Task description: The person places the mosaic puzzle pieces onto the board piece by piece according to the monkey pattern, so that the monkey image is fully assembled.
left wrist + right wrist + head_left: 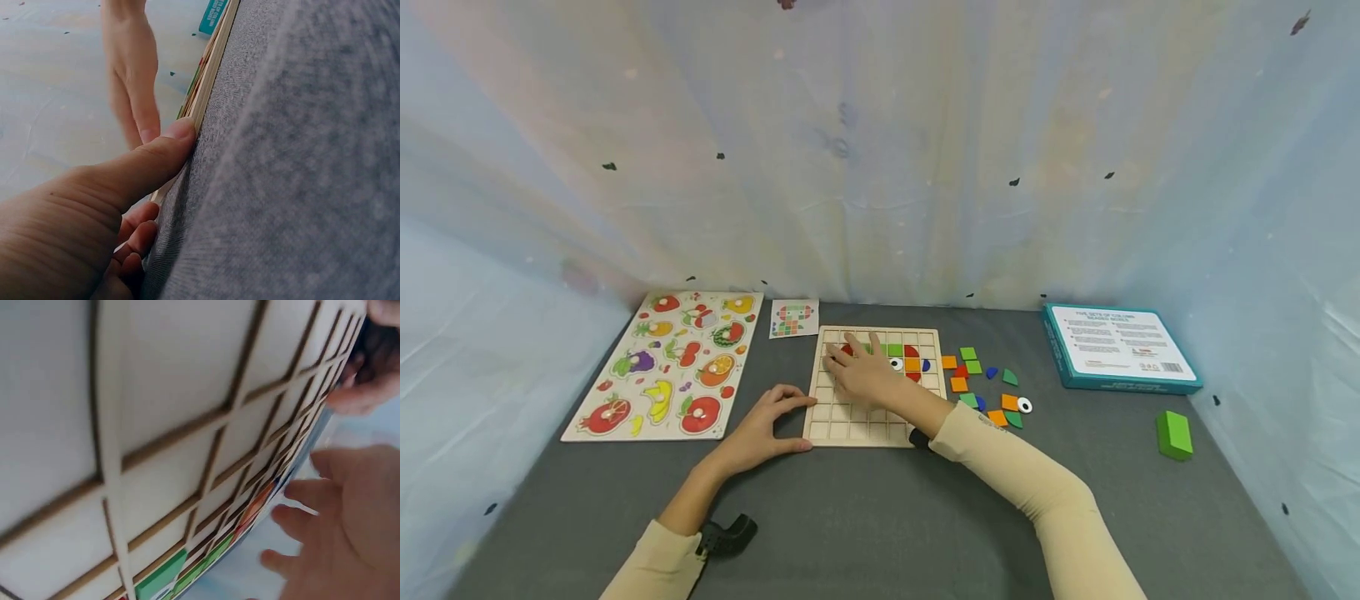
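Note:
My left hand (760,429) rests at the near left corner of a wooden grid board (857,432), thumb and fingers touching its edge. In the left wrist view the thumb (159,159) lies straight against that edge. Over the board's upper left part, my right hand (867,377) has its fingers spread, partly hiding colored pieces in the grid. Green, red, orange and blue pieces show beyond it, with a white ring (897,364). In the right wrist view, the fingers (300,490) are apart above the board; nothing shows held.
Loose colored pieces (968,367) lie right of the board. A pattern card (793,319) lies behind it, and a fruit puzzle board (662,367) to its left. A teal box (1123,348) and a green block (1174,435) are at the right. A curtain (880,208) hangs behind.

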A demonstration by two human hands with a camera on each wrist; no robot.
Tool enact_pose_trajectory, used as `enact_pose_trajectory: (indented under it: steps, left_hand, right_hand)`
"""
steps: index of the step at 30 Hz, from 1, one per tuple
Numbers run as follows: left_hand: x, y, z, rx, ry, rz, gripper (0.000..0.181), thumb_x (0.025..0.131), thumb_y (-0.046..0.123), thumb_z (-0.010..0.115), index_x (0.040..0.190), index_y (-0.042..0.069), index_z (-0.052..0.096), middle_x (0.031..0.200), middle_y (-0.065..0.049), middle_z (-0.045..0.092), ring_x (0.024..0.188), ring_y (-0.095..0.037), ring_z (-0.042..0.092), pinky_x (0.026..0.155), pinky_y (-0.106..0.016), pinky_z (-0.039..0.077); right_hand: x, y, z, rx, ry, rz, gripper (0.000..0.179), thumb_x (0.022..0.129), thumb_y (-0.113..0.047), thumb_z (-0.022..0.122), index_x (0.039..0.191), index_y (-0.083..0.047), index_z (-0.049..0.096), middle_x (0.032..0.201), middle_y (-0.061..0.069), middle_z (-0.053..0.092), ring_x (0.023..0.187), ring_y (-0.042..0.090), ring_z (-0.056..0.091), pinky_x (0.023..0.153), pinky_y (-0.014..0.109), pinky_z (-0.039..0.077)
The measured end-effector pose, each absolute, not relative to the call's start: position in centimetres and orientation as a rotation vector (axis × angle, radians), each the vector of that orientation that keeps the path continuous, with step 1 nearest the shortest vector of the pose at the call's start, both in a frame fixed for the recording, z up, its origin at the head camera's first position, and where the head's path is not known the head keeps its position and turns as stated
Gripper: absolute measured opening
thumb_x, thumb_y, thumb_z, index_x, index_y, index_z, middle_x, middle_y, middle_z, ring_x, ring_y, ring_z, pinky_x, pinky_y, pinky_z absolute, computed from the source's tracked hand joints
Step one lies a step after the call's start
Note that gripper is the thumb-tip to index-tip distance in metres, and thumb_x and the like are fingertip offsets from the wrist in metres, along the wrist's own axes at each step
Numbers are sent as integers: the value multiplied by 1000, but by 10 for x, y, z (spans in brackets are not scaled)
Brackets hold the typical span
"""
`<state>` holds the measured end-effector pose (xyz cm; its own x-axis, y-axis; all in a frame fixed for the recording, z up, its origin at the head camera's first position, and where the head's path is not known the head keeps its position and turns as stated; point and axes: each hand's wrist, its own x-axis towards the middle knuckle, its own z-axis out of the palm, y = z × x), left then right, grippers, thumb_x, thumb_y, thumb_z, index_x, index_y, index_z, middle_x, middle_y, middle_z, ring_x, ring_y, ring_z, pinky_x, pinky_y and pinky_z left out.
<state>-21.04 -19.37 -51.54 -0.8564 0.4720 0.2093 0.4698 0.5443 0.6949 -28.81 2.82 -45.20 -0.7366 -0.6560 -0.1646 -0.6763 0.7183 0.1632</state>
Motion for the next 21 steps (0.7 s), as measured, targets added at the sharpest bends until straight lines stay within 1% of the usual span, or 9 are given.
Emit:
enact_pose_trajectory:
  steps: [2,5,8,12,19,21]
  left_hand:
    - [-210,-194,-515,832,2762,1243,64,81,36,84,137,15,61,129,-4,48,120,-27,45,99,-56,38]
    - [-211,-195,-515,827,2770,1244,62,81,35,84,136,16,62,129,-4,49,120,-27,45,99,-56,37]
    - [-210,-194,-515,826,2760,1247,62,81,35,84,136,15,62,129,-4,49,120,-27,45,100,-57,37]
    - [-209,-194,-515,818,2744,1255,63,81,36,83,136,14,62,129,-4,49,120,-27,44,99,-57,37]
    - [-210,-193,-515,832,2753,1245,63,81,36,84,137,15,61,129,-4,49,120,-26,45,99,-56,37]
    - [-210,-192,-515,837,2756,1240,63,81,36,84,137,15,61,129,-4,49,119,-26,45,99,-56,37]
  right_hand:
    - [-283,29,-452,-1063,2775,305,59,107,-51,33,159,-24,29,165,-2,20,151,31,11,116,61,9]
    - [-280,29,-451,-1063,2756,247,65,104,-59,30,159,-23,30,164,-2,21,151,30,14,116,61,9]
    - [-281,29,-450,-1085,2733,189,66,104,-59,30,159,-22,30,164,-1,21,151,30,15,116,61,9]
    - [-282,31,-449,-1103,2689,127,66,104,-57,33,159,-20,29,165,-2,19,151,30,14,116,61,9]
    - [-284,40,-448,-1100,2713,119,65,101,-58,42,155,-21,38,163,-2,25,152,30,10,116,62,7]
    - [-282,46,-448,-1131,2717,113,64,102,-57,43,155,-21,40,163,0,24,152,31,9,116,62,7]
